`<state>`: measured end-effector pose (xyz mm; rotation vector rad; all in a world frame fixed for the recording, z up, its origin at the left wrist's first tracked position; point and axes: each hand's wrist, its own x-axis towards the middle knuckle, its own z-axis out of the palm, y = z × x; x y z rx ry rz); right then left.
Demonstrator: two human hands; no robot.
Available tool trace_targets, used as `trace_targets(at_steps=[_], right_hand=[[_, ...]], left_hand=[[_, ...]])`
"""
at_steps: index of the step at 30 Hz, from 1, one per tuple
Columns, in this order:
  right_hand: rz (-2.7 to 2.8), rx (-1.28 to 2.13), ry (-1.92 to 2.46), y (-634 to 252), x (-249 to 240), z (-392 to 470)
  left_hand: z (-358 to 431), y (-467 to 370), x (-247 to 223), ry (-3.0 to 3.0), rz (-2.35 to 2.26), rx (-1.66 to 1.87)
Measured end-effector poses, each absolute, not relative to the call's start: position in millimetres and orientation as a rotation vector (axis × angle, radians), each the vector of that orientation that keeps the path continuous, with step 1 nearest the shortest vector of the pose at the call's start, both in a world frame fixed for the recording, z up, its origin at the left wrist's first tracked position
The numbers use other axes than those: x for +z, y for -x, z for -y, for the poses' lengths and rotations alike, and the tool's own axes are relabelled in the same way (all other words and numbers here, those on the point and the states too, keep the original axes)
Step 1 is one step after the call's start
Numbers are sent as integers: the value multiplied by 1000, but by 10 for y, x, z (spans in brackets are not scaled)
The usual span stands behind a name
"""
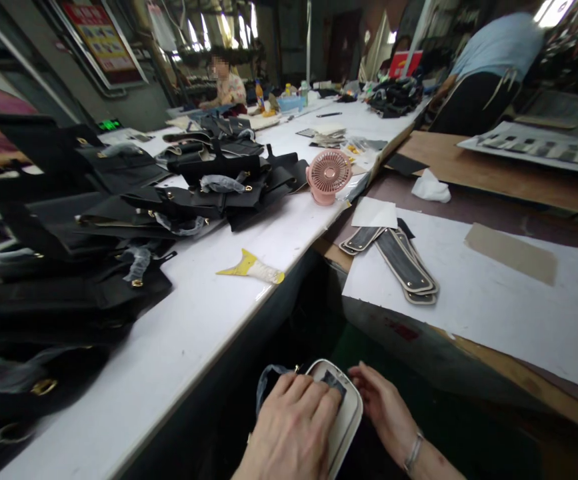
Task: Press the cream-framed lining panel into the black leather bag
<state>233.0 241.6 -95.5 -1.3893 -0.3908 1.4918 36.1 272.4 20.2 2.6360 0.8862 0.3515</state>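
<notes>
Low in the head view, a bag piece [347, 427] with a pale, rounded panel and white edging is held in front of me. My left hand [293, 423] lies over it, fingers bent and pressed onto the panel near a small dark patch [335, 385]. Beside that hand shows a dark handle wrapped in clear plastic [270, 380]. My right hand [385, 410], with a bracelet on its wrist, is at the panel's right edge. Its fingers are loosely bent and apart; whether they touch the edge I cannot tell.
Black bags [119, 220] with plastic-wrapped handles crowd the white table [209, 313] at left. A yellow-ended tube [263, 270] and pink fan [329, 175] stand along it. Dark strap pieces [406, 260] lie on the right table. Other people work at the left, back and right.
</notes>
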Motion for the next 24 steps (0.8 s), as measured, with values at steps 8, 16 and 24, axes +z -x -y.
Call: trace_targets(at_steps=[8,16,24], right_hand=[[1608,1151,1741,-2362,-5,-2448],[1954,737,1818,-2256,44,-2543],[2173,459,1742,-2232,-60,-2636]], left_hand=[[-2903,-438,359,-2329,-1082,413],[-3333,-477,209,-2112,-955,376],[-3379,-405,172,-2051,-942,397]])
